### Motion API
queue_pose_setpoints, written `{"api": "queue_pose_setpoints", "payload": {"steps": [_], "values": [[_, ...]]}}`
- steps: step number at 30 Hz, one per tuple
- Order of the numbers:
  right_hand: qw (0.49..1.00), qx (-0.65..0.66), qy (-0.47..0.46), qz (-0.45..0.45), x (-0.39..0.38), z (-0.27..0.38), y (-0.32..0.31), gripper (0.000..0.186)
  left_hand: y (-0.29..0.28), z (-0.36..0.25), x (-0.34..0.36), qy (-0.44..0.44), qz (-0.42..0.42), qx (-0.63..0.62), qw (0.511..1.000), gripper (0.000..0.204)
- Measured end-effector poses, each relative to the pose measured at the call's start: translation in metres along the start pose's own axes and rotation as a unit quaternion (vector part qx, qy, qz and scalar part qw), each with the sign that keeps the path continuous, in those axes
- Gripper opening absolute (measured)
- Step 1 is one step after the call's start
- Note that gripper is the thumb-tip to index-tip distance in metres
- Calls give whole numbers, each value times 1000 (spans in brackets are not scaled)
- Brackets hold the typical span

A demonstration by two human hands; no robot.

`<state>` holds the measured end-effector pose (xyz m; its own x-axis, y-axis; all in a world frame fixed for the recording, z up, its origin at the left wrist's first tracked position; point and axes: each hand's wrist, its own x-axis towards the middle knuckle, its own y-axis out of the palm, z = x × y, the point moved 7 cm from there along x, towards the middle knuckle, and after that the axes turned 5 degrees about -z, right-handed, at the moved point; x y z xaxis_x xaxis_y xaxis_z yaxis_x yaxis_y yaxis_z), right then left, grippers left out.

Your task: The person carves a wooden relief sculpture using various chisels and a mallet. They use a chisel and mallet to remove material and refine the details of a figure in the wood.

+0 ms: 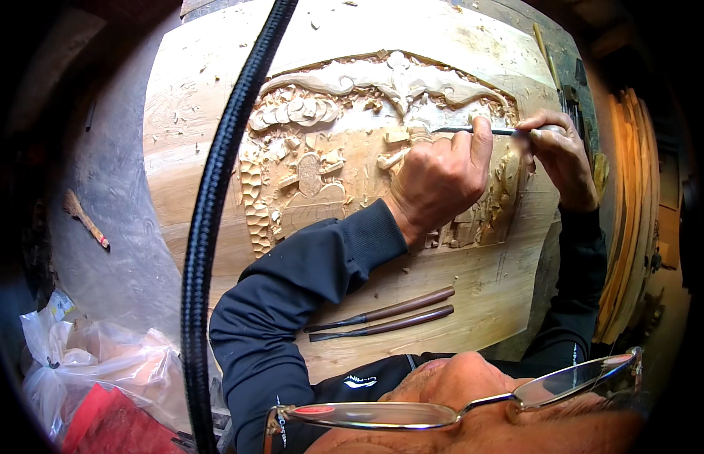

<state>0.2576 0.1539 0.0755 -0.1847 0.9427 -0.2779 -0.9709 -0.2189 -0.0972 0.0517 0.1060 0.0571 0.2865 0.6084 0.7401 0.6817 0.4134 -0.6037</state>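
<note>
A slim wood-carving chisel (503, 132) lies nearly level over the carved wooden panel (189, 170), its tip pointing left at a small raised block. My right hand (557, 147) is closed round its handle end. My left hand (442, 172) is closed too, the thumb across the dark shaft nearer the tip; its other fingers are partly hidden. Beyond them runs a scrolled relief (397, 76) with wood chips around it. Overlapping carved discs (299, 112) stand out to the left. My left forearm crosses the panel's near part.
Two chisels with brown handles (408, 303) lie on the panel's near side. A black braided cable (216, 189) hangs across the view. At left are a small brush (85, 217), a clear plastic bag (64, 356) and something red (113, 424). Boards (632, 212) stand at right.
</note>
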Motion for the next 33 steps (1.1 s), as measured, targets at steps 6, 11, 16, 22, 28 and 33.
{"api": "queue_pose_setpoints", "payload": {"steps": [6,11,16,22,28,33], "values": [[1000,8,18,6,5,-3,0,31,4,1,3,-13,27,20,999,35],[998,21,39,43,16,-11,-3,30,5,2,4,-21,25,33,999,32],[998,18,33,52,20,-13,-5,30,6,4,3,-42,36,29,998,34],[998,7,28,53,23,-7,-2,30,6,6,3,-52,39,30,997,35],[997,-20,32,72,35,0,-8,30,6,5,6,-58,30,32,997,36],[996,-29,19,87,41,9,-1,29,5,7,7,-65,28,38,997,34]]}}
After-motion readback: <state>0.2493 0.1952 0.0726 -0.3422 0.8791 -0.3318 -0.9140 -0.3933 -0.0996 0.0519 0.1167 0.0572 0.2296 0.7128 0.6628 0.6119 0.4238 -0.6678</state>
